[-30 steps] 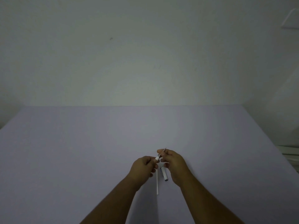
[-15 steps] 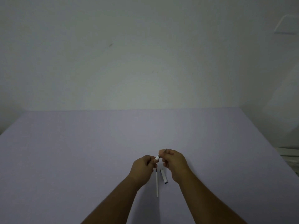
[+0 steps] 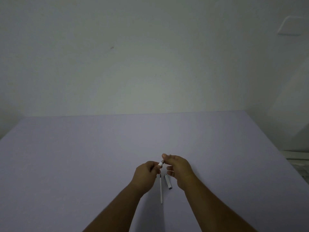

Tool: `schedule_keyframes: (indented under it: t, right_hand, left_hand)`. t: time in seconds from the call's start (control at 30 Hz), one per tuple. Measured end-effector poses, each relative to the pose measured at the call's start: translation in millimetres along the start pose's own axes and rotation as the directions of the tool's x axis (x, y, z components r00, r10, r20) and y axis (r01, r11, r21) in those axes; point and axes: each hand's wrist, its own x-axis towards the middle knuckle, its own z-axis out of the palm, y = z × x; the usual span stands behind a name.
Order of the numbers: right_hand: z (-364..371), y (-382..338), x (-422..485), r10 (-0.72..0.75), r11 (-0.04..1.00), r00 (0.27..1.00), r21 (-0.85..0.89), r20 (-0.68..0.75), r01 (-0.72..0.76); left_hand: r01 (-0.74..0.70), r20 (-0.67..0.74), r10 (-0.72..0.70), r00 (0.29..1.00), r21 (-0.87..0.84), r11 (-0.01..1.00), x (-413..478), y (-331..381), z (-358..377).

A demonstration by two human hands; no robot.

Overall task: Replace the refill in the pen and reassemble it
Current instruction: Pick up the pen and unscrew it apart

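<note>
My left hand (image 3: pixel 145 174) grips the white pen barrel (image 3: pixel 160 164), of which only the front end shows past my fingers. My right hand (image 3: pixel 177 166) pinches the pen's front tip piece right against that end, fingers closed around it; the tip itself is mostly hidden. Both hands hover just above the table. Below them a thin white refill (image 3: pixel 161 190) lies on the surface, pointing toward me. Beside it, to the right, lies a short white pen cap (image 3: pixel 168 181).
The work surface is a wide pale lilac table (image 3: pixel 83 156) against a plain wall. Its right edge drops off near a pale object (image 3: pixel 299 158) at the far right. The light is dim.
The dark tip that stuck out past my right fingers is now covered by them. My right hand has closed in on the barrel's end. The refill and cap have not moved.
</note>
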Motion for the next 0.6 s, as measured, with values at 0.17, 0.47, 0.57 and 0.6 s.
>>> schedule_keyframes:
  t: [0.17, 0.47, 0.57, 0.6]
  right_hand:
    - [-0.1, 0.0, -1.0, -0.038, 0.999, 0.999, 0.011, 0.028, 0.038]
    - [2.7, -2.4, -4.8, -0.046, 0.999, 0.999, 0.027, 0.023, 0.046]
    - [4.8, -3.3, -5.5, -0.030, 1.000, 0.999, 0.008, 0.012, 0.029]
    - [6.0, -2.6, -5.7, -0.031, 0.999, 0.999, -0.019, -0.006, 0.031]
  left_hand:
    - [-0.002, -0.007, 0.002, 1.000, 0.010, 1.000, -2.1, -1.6, -0.3]
    - [0.014, -0.018, -0.014, 1.000, 0.001, 1.000, -1.7, -2.5, -2.2]
    - [0.009, -0.021, -0.009, 1.000, 0.006, 1.000, -0.8, -2.8, -2.9]
    - [0.006, -0.019, -0.005, 1.000, 0.008, 1.000, -0.7, -2.9, -2.9]
